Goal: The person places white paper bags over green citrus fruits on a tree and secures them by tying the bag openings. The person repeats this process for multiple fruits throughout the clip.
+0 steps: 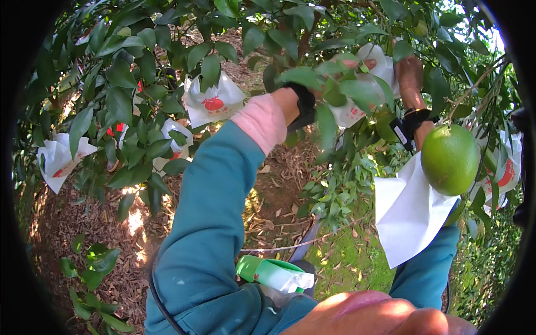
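Up in the foliage, both hands are at a white paper bag (372,52). My left hand (349,65), largely screened by leaves, has its fingers on the bag's left side. My right hand (408,75) grips along its right edge, fingertips partly hidden. Just below, white paper with red print (347,114) shows through the leaves; whether it is the same bag I cannot tell. A green citrus fruit (450,159) hangs close in front of my right forearm. Beside it, a plain white paper sheet or bag (412,209) hangs across that arm.
More white bags with red print hang at left (213,100), far left (63,159) and right (504,171). At my waist sits a green container (257,268) holding white papers (289,279). Leafy branches (121,71) surround my arms. Dry leaves (289,176) cover the ground.
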